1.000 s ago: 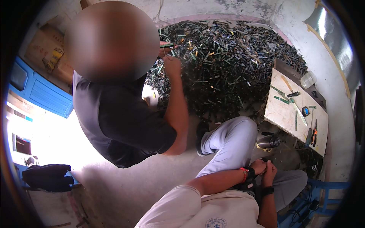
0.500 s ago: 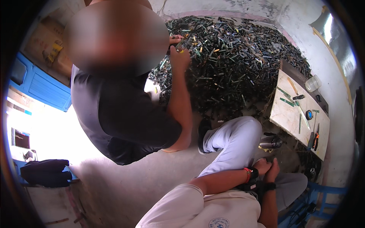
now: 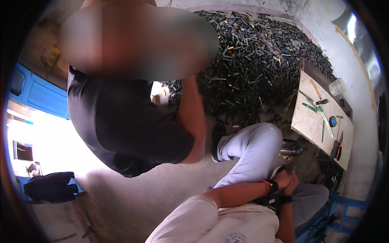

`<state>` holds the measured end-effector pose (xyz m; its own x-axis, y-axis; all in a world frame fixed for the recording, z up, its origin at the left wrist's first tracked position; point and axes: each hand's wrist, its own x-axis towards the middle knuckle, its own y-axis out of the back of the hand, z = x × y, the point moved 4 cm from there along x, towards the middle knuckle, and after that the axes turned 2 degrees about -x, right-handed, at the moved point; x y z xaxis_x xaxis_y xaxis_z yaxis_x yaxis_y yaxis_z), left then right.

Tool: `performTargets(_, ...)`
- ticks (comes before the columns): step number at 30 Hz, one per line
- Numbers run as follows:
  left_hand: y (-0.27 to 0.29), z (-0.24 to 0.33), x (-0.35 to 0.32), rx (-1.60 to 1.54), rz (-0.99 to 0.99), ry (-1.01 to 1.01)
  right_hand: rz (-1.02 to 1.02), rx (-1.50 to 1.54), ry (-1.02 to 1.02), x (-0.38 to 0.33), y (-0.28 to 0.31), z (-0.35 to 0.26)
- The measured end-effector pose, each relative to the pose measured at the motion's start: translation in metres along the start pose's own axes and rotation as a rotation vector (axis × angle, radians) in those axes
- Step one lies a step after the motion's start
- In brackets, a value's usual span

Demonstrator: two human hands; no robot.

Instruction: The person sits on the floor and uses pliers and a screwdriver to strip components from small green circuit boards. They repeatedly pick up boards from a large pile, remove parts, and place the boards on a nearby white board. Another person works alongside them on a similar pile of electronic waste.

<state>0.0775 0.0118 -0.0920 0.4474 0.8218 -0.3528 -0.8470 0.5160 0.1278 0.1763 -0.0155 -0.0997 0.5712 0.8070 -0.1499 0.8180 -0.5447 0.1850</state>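
Observation:
My left hand, with a red bracelet and a black band on its wrist, is closed near my knees. Right beside it is my right hand, also closed, with a black band on the wrist. The two hands nearly touch, fingers curled inward. Whether anything lies in them is hidden. Past my raised knee in light trousers stands a dark metal flask, nearest to my hands. A pale board to the right carries green strips, a blue-and-black tape roll and orange-handled pliers.
A co-worker in a dark shirt crouches on my left, one arm toward a large heap of dark and green strips. A clear plastic jar is by the wall. Blue metal framework stands behind my right side.
The co-worker's hands, visible over the heap before, are now hidden by the blurred area. My view has shifted slightly. My hands remain together near my knees.

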Motion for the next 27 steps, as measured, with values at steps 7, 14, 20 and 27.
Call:
performTargets(7, -0.038, -0.016, 0.013, 0.332, 0.141, -0.529, 0.113, -0.446, 0.232, -0.002, 0.007, -0.028)
performTargets(14, -0.021, -0.004, -0.002, -0.225, 0.105, -0.163, -0.172, 0.531, -0.460, 0.026, 0.056, 0.104)
performTargets(20, -0.004, 0.003, -0.003, -0.462, 0.134, 0.146, -0.326, 0.062, -0.333, 0.004, 0.025, 0.067)
performTargets(27, 0.011, 0.019, 0.002, -0.388, 0.249, 0.282, -0.142, -0.304, -0.022, -0.010, -0.005, 0.044)
